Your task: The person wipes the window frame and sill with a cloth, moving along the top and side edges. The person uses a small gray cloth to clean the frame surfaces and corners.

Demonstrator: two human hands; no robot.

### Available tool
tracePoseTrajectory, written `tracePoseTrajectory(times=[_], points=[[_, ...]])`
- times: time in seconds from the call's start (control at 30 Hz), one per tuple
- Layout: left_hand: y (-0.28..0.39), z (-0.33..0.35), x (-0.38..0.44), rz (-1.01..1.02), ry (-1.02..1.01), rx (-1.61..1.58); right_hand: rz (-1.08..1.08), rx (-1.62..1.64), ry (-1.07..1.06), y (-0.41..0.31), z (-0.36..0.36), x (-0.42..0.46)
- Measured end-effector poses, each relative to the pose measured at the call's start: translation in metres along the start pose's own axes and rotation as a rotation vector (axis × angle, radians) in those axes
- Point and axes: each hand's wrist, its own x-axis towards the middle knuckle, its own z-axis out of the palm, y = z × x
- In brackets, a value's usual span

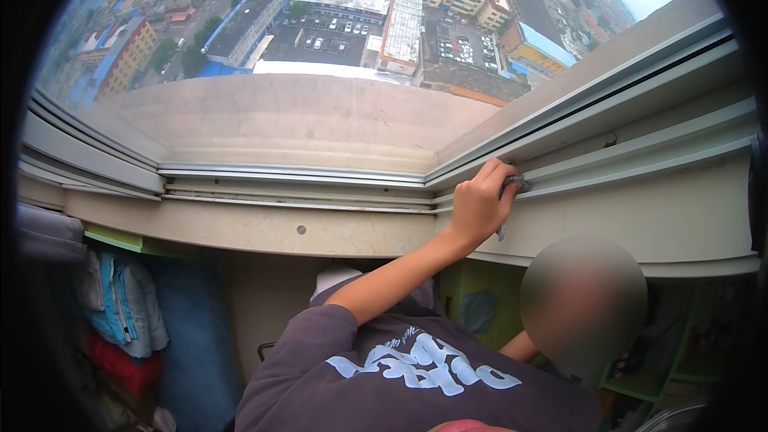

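My left hand [485, 195] reaches across to the window frame's right side. Its fingers pinch a crumpled grey cloth [513, 183] against the white rails [576, 174] of the sliding-window track, close to the corner. A strip of the cloth hangs below the hand. Above the hand runs the window sash [540, 132], with a dark seal line along it. A short part of my right forearm shows at the lower right, beside a round blurred patch. My right hand itself cannot be made out there.
A pale windowsill [360, 231] with a small round spot curves below the track [300, 198]. Beyond the glass lie buildings and parked cars far below. Folded bedding [129, 306] and a blue padded item [192, 336] are at the lower left. Green shelving [630, 390] stands lower right.
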Motion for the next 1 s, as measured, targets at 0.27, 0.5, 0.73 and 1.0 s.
tracePoseTrajectory(times=[0.27, 0.5, 0.73, 1.0], points=[[0.055, 0.021, 0.041, 0.183, 0.074, -0.162, 0.09, -0.24, -0.12, 0.034, 0.018, -0.025], [0.054, 0.015, 0.037, 0.173, 0.06, -0.126, -0.017, -0.308, -0.048, 0.052, 0.023, -0.03], [-0.041, 0.0, -0.023, -0.05, 0.045, 0.031, 0.008, -0.161, -0.01, 0.01, 0.001, -0.007], [0.025, 0.019, 0.027, 0.158, 0.07, -0.153, 0.123, -0.139, -0.131, 0.028, 0.009, -0.019]])
